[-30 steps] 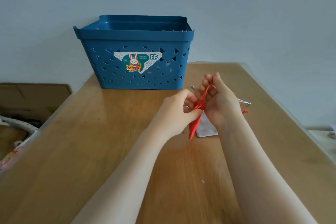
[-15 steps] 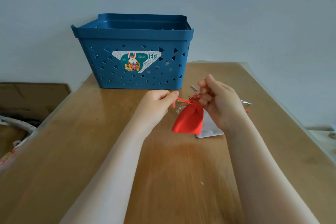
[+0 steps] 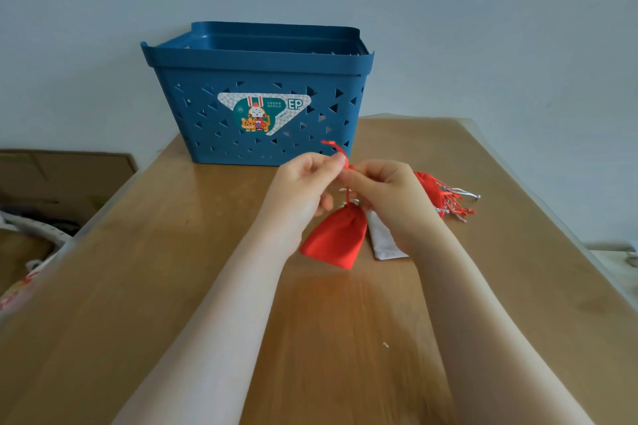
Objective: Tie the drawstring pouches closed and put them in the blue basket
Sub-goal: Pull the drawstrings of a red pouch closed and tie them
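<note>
- Above the table (image 3: 207,286), just in front of the blue basket (image 3: 257,79), the left hand (image 3: 303,183) and right hand (image 3: 383,197) are each pinching the red cord (image 3: 347,195); the red pouch (image 3: 336,240) is dangling below.
- The knot is being tied, I judge; next it needs cinching, then dropping into the basket.

Matt red cloth pouch (image 3: 336,240); smooth blue plastic basket (image 3: 257,79) with glossy sticker (image 3: 264,113); satin wooden table (image 3: 138,269).
</note>
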`<action>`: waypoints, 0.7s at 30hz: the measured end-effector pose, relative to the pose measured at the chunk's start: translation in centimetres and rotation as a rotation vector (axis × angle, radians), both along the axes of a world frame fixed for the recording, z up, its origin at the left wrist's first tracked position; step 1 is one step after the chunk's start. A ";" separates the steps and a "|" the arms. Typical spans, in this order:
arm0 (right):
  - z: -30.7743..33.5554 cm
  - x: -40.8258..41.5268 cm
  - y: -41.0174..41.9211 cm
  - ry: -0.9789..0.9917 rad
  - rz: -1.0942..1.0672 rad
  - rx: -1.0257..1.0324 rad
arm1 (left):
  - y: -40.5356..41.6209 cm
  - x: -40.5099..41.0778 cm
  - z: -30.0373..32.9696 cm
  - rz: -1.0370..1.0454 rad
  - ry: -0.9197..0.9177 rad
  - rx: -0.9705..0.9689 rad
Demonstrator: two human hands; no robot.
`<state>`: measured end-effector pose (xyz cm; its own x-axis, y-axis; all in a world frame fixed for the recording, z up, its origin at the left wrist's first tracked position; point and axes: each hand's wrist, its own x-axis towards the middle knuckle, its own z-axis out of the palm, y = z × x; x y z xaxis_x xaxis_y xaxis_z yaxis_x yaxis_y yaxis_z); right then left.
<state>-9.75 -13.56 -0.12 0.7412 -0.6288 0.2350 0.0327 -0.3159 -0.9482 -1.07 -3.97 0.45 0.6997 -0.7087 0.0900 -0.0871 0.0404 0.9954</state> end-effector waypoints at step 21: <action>-0.1 -0.2 -1.6 -0.193 -0.045 0.561 | -1.0 -0.2 -0.8 -0.213 0.951 -0.235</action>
<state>-9.97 -15.12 -0.22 0.6877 -0.7259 -0.0143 0.2196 0.2268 -0.9489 -1.30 -4.93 -0.34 0.4147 -0.8636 -0.2869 0.7724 0.1674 0.6126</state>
